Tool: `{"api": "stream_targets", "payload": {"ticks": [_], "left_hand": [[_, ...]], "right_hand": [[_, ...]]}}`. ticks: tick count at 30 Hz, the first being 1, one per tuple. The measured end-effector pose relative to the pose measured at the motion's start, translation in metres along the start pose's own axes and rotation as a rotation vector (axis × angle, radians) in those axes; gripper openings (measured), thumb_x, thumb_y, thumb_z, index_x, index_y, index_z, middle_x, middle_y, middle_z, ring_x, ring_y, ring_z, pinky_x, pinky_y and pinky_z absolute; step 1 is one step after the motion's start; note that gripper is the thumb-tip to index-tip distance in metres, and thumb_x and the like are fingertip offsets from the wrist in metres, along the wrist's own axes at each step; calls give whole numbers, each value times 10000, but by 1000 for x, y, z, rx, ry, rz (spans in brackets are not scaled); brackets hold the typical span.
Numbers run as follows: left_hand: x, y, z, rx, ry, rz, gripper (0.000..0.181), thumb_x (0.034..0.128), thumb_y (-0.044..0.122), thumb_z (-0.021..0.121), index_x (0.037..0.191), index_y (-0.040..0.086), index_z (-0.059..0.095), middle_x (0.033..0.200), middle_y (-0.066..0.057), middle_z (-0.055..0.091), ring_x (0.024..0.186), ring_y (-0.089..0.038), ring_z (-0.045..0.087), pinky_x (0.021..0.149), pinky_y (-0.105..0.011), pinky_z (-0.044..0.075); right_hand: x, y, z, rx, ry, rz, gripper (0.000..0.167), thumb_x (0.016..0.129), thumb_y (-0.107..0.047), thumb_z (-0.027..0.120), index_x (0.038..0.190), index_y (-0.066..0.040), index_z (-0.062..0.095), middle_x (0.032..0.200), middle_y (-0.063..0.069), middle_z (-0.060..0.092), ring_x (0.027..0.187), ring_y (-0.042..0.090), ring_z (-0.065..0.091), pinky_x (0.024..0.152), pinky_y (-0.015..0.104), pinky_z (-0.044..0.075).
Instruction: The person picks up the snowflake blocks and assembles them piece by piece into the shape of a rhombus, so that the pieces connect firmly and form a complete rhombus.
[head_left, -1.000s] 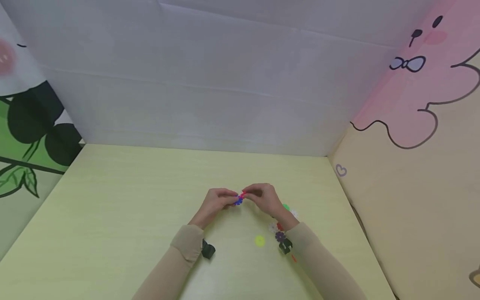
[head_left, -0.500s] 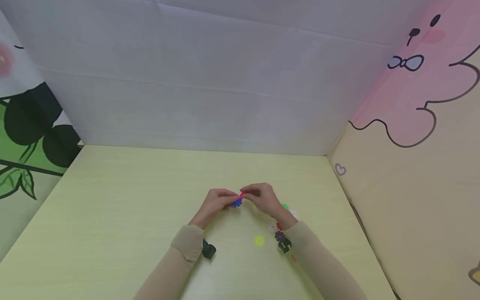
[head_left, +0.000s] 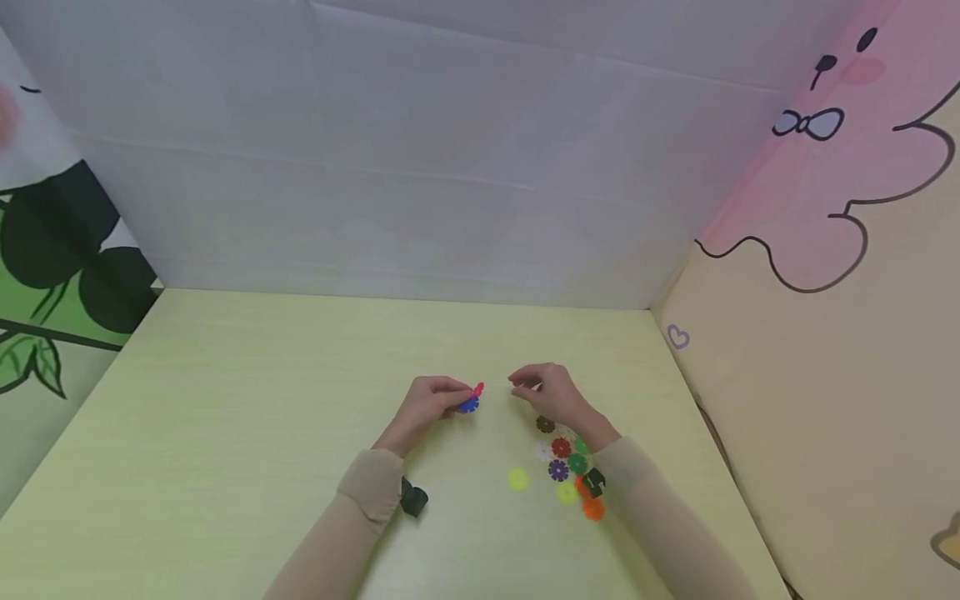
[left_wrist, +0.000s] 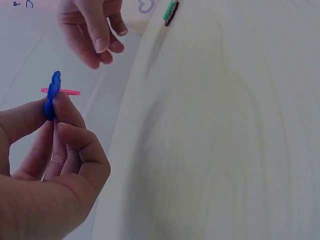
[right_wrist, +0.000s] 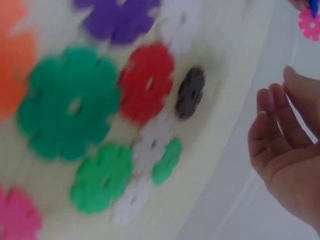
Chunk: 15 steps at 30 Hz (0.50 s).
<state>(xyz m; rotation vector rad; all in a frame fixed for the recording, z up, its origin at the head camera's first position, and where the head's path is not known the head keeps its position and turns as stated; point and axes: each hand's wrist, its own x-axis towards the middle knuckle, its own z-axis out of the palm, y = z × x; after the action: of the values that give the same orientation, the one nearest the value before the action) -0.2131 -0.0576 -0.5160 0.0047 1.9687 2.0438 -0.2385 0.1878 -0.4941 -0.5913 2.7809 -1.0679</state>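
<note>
My left hand (head_left: 426, 408) pinches a blue notched snowflake disc (left_wrist: 54, 85) between thumb and fingers, above the table. A pink snowflake disc (left_wrist: 73, 92) is slotted crosswise into the blue one and sticks out past the fingertips. To the right, my right hand (head_left: 557, 395) hovers apart from the joined discs, its fingers loosely bent with nothing between them. In the right wrist view, that hand (right_wrist: 287, 145) shows bare fingertips, and the pink disc's notched edge appears at the top right corner.
Loose snowflake discs lie below my right forearm: brown (head_left: 545, 424), red (head_left: 561, 448), purple (head_left: 558, 471), green (head_left: 577, 463), orange (head_left: 593, 510) and others. A yellow disc (head_left: 517, 479) lies apart, left of them. White and painted panels enclose the pale table (head_left: 262, 417).
My right hand has let go of the pink disc and moved right, uncovering more loose discs. My left hand still holds the joined discs, shifted slightly left.
</note>
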Motion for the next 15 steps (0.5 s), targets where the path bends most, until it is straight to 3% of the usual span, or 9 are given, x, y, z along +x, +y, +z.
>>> {"api": "stream_targets", "payload": {"ticks": [5,15], "left_hand": [[0,0,-1,3,3,-14,163,840,150,745,945,26,734,906,-95,699,760,-192,641,768,-407,506],[-2,-2,-5,-9,10,-7,173,843,155,742,957,26,732,915,-98,699,784,-196,641,779,-401,502]], "right_hand": [[-11,16,-11,-95,-82,56,231,867,-146,717,1087,-78,706,999,-23,672,884,141,593,748,308,500],[-32,43,-30,-136,-62,162,279,822,-153,756,1087,-84,706,1042,9,667,928,186,583,828,384,476]]}}
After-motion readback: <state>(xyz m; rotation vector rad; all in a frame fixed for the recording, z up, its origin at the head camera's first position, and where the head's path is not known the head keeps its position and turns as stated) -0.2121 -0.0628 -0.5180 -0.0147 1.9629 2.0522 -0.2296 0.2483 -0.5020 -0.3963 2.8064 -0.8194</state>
